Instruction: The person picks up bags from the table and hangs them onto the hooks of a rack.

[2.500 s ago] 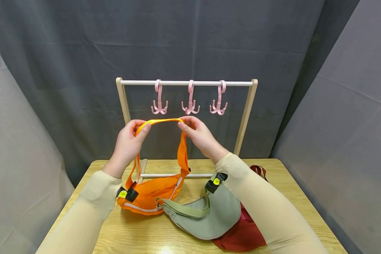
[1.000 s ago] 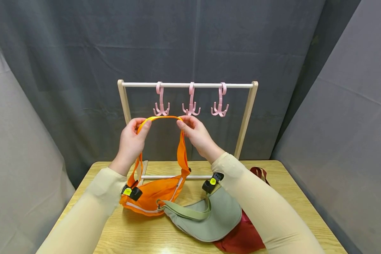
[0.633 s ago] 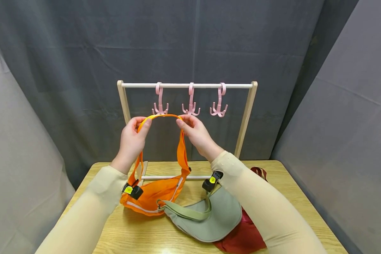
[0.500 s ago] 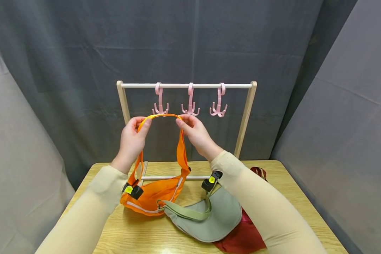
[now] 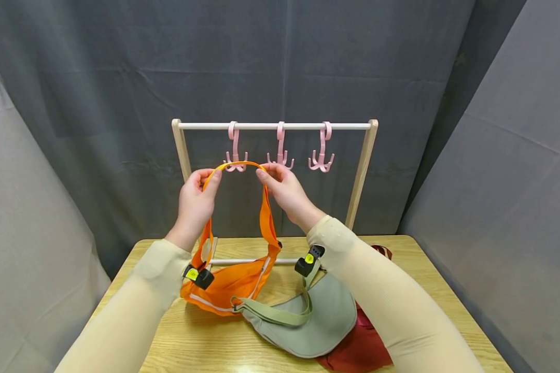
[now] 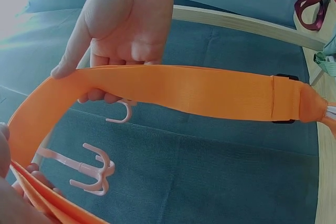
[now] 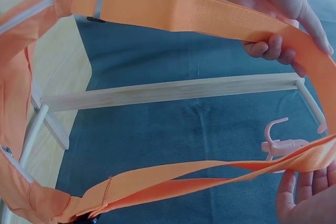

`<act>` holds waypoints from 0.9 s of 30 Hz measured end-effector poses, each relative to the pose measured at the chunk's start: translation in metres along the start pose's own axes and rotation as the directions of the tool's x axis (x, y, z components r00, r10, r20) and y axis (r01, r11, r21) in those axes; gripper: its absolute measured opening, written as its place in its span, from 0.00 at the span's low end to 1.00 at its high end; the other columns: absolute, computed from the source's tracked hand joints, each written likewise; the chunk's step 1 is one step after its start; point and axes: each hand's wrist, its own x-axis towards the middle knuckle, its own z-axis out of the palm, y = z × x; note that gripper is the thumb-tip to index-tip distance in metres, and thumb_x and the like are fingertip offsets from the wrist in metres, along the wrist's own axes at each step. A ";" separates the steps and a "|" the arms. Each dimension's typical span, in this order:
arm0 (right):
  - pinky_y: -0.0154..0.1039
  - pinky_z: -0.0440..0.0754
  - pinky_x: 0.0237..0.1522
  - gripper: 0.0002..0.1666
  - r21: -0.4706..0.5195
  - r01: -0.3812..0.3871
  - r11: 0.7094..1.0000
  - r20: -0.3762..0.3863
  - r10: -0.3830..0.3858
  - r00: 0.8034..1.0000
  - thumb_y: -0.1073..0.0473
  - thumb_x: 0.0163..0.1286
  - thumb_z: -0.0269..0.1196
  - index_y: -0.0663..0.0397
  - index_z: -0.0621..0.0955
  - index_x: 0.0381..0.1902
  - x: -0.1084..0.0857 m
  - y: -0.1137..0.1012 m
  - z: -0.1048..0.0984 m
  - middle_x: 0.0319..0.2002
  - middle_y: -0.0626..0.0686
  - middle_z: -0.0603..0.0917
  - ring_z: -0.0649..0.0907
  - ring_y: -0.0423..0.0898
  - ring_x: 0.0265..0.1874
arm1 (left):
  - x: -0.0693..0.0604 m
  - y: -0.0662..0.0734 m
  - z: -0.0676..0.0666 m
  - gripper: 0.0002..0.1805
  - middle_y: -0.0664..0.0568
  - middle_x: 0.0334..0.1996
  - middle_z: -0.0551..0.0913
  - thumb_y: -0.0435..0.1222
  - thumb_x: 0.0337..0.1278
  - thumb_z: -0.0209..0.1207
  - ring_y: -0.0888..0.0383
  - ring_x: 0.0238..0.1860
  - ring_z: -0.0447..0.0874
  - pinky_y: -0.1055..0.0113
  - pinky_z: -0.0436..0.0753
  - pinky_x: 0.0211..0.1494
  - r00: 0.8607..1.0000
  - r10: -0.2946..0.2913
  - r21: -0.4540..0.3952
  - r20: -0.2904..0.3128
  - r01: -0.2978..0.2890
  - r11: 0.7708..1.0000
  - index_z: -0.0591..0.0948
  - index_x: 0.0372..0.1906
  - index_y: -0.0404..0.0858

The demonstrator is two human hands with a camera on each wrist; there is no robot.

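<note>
An orange sling bag [image 5: 235,282] sags below its strap [image 5: 267,217], its lower side at the wooden table. My left hand [image 5: 193,204] pinches the strap between thumb and fingers on one side. On the other side, my right hand [image 5: 289,194] pinches it likewise, so the strap arches between them. In the head view the arch crosses the lower prongs of the left pink hook [image 5: 234,140]; the right fingertips overlap the middle pink hook [image 5: 280,140]. The left wrist view shows a pink hook [image 6: 94,174] beyond the strap, with a gap between.
A rack with a white bar [image 5: 303,126] and wooden posts stands at the back, also carrying a right pink hook [image 5: 322,147]. A sage green bag [image 5: 324,318] lies front right on the table [image 5: 191,347], partly over a dark red bag [image 5: 357,347]. Grey curtains surround it.
Both hands have risen a little, lifting the strap from below the left hook to overlap its prongs in the head view. The orange bag has shifted slightly; both grips stay the same.
</note>
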 end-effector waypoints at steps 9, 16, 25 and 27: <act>0.41 0.77 0.55 0.24 0.007 -0.026 1.000 -0.010 0.026 1.000 0.49 0.77 0.63 0.56 0.78 0.62 0.005 -0.002 0.002 0.53 0.58 0.80 0.78 0.54 0.53 | 0.006 0.001 0.001 0.21 0.48 0.40 0.76 0.43 0.74 0.60 0.55 0.42 0.71 0.70 0.71 0.47 1.000 -0.003 0.010 -0.005 0.003 1.000 0.78 0.57 0.29; 0.43 0.78 0.56 0.24 0.006 -0.031 1.000 -0.041 0.031 0.999 0.49 0.76 0.64 0.58 0.78 0.62 0.008 0.001 0.007 0.49 0.54 0.80 0.78 0.49 0.49 | 0.009 -0.001 0.003 0.22 0.45 0.43 0.78 0.45 0.74 0.59 0.52 0.43 0.72 0.69 0.71 0.46 0.999 -0.039 0.052 0.004 0.039 0.998 0.78 0.58 0.31; 0.43 0.78 0.55 0.24 0.005 -0.028 1.000 -0.057 0.029 0.998 0.48 0.75 0.65 0.58 0.79 0.59 0.009 0.004 0.009 0.47 0.54 0.80 0.78 0.48 0.47 | 0.014 -0.005 0.007 0.22 0.46 0.41 0.77 0.45 0.73 0.60 0.52 0.42 0.71 0.68 0.71 0.45 0.999 -0.040 0.052 -0.005 0.041 0.998 0.79 0.57 0.31; 0.45 0.78 0.56 0.24 0.009 -0.030 1.000 -0.060 0.030 0.998 0.48 0.75 0.65 0.58 0.79 0.59 0.009 0.004 0.009 0.46 0.53 0.80 0.78 0.48 0.46 | 0.015 -0.006 0.008 0.22 0.46 0.41 0.77 0.45 0.73 0.60 0.52 0.41 0.71 0.68 0.71 0.45 0.999 -0.042 0.054 -0.007 0.043 0.998 0.79 0.58 0.30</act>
